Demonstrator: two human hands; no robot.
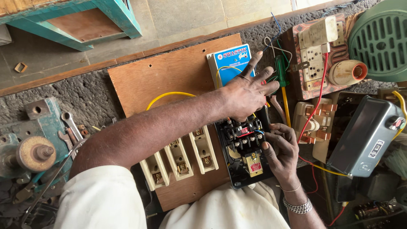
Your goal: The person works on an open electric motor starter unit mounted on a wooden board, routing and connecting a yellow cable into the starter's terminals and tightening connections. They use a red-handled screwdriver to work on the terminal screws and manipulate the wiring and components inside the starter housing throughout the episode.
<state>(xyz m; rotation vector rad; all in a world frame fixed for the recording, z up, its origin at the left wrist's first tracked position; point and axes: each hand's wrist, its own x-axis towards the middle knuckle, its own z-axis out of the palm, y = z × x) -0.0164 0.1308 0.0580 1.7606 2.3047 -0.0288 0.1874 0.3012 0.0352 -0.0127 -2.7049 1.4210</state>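
1. Nearest the camera, the right hand [280, 149] gripped the edge of the black switch unit [246, 149] – fingers curled against it.
2. Left hand [249, 90] lay above that unit on the wooden board [169, 76] – fingers spread over the blue box [227, 60].

Matt plywood board [169, 76], glossy black plastic starter [246, 157], cream plastic fuse holders [180, 159]

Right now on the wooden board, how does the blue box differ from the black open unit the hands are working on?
The blue box is closed, with a plain printed face; the black open unit shows terminals, screws and a brass-coloured part. The blue box sits at the board's far edge; the black unit lies nearer the person. The left hand reaches across the blue box, while the right hand grips the black unit's side. Both are rectangular and lie flat on the board.
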